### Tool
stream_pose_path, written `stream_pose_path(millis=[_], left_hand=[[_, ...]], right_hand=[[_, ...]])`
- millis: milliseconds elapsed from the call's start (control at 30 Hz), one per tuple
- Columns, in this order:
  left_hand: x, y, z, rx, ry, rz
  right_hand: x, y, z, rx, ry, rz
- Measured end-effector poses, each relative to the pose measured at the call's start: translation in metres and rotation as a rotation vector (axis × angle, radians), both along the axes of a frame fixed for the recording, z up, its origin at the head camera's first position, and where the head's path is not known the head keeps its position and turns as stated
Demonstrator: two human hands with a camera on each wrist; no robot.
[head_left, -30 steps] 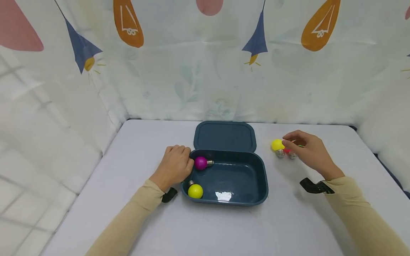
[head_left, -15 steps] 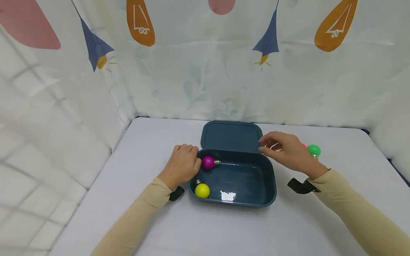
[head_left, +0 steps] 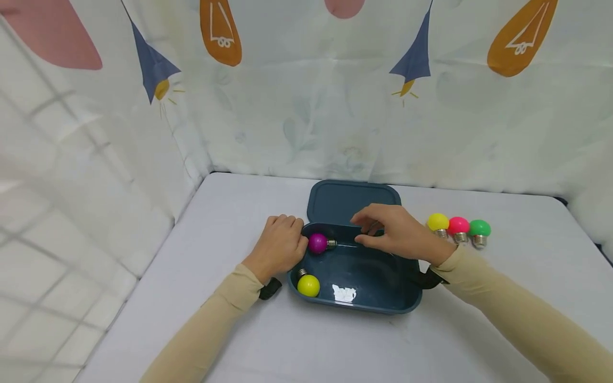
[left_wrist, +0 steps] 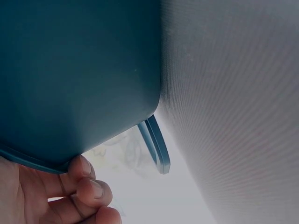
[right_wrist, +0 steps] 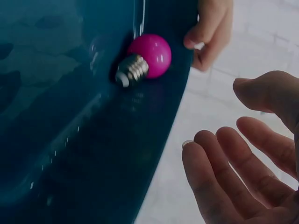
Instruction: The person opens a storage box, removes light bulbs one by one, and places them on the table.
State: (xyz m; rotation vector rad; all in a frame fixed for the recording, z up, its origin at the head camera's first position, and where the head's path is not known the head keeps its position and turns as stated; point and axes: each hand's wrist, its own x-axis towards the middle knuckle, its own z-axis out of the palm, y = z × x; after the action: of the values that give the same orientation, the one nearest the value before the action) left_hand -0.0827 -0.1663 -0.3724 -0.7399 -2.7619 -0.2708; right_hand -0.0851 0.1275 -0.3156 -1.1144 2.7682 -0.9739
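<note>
A dark blue rectangular box (head_left: 369,276) stands on the table, and my left hand (head_left: 278,247) grips its left rim. In the left wrist view the fingertips (left_wrist: 96,189) curl at the box's edge. Inside, a purple light bulb (head_left: 317,243) lies in the far left corner and a yellow-green bulb (head_left: 308,286) in the near left corner. My right hand (head_left: 399,231) hovers over the box's far right side, fingers loosely bent and holding nothing. In the right wrist view its thumb and fingers are apart, with the purple bulb (right_wrist: 156,56) beyond them.
The box's lid (head_left: 345,202) lies flat behind it. To the right, a yellow bulb (head_left: 438,222), a pink bulb (head_left: 458,225) and a green bulb (head_left: 480,229) stand in a row on the white table (head_left: 517,287). Printed cloth (head_left: 287,106) hangs along the back.
My right hand has moved left from the row of bulbs to above the box, uncovering that row. The left hand keeps its hold on the rim. The head view has shifted slightly.
</note>
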Motion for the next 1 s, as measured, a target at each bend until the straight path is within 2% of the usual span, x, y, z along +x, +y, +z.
stream_pose_path(millis=[333,800,1000], left_hand=[[-0.001,0.001,-0.002,-0.006,0.03,-0.012],[0.001,0.0,0.001,-0.022,0.028,-0.01],[0.0,-0.001,0.0,-0.02,0.017,-0.007]], right_hand=[[-0.003,-0.028,-0.009,0.057,-0.042,0.084],[-0.009,-0.054,-0.016,0.096,-0.124,0.123],[-0.009,-0.063,-0.023,0.162,-0.101,0.132]])
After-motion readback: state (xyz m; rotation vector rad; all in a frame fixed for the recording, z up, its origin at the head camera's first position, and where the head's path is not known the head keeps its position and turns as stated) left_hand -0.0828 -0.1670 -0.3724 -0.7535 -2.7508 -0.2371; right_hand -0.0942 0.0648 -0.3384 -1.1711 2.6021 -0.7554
